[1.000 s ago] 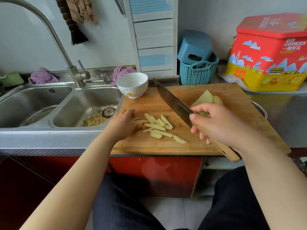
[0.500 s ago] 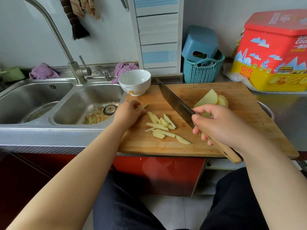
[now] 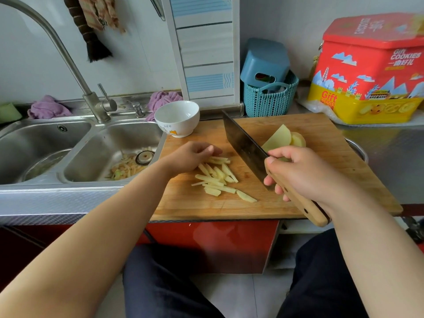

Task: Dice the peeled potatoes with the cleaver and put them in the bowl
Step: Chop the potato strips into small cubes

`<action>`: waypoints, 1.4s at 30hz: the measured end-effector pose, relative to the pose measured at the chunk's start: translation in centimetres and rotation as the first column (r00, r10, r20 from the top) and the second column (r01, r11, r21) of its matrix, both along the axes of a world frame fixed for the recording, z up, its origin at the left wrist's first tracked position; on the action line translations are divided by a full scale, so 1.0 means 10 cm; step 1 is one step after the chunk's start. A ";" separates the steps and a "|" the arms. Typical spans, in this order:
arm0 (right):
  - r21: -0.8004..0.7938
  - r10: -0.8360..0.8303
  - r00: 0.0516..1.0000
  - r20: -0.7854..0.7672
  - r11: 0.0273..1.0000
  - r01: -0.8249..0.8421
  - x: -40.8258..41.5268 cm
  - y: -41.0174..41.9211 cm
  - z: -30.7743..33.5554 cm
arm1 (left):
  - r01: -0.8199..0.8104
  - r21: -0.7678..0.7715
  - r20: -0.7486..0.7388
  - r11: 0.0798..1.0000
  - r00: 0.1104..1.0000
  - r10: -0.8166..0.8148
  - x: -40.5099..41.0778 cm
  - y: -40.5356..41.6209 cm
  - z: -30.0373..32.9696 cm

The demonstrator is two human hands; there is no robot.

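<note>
The sink (image 3: pixel 107 152) sits left of the board (image 3: pixel 321 134), with peels by its drain. The bowl (image 3: pixel 177 118) stands at the board's far left corner. The left hand (image 3: pixel 190 154) lies on the board, its fingers (image 3: pixel 207 149) bent loosely and touching the potato sticks (image 3: pixel 218 177) in the middle of the board. The cleaver (image 3: pixel 244 145) is tilted right of the sticks. The right hand (image 3: pixel 300 171) has its fingers wrapped tight round the handle. Potato slices (image 3: pixel 282 136) lie behind the blade. A cookie tin (image 3: pixel 367 72) stands past the board's right end.
</note>
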State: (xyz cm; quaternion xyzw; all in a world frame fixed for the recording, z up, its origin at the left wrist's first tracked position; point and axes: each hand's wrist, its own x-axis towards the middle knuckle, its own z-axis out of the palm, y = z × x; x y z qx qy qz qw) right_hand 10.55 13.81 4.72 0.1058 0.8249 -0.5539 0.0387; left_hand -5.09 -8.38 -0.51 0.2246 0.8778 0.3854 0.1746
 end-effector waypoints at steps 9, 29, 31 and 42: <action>-0.028 -0.015 1.000 -0.006 0.999 0.015 0.00 0.06 0.04 | 0.213 -0.513 -0.328 0.831 0.846 -0.420 0.27 0.08 -0.13; -0.063 0.012 1.000 -0.020 0.998 -0.013 -0.10 0.03 0.01 | -0.406 -0.466 -0.538 0.786 0.835 0.113 0.44 0.36 -0.30; -0.064 0.016 1.000 -0.021 0.998 -0.017 -0.11 0.03 0.02 | -0.399 -0.491 -0.493 0.775 0.860 0.131 0.48 0.38 -0.27; -0.022 0.026 0.999 -0.026 0.999 -0.026 -0.13 0.07 0.02 | -0.221 -0.525 -0.441 0.822 0.896 -0.041 0.78 0.58 -0.24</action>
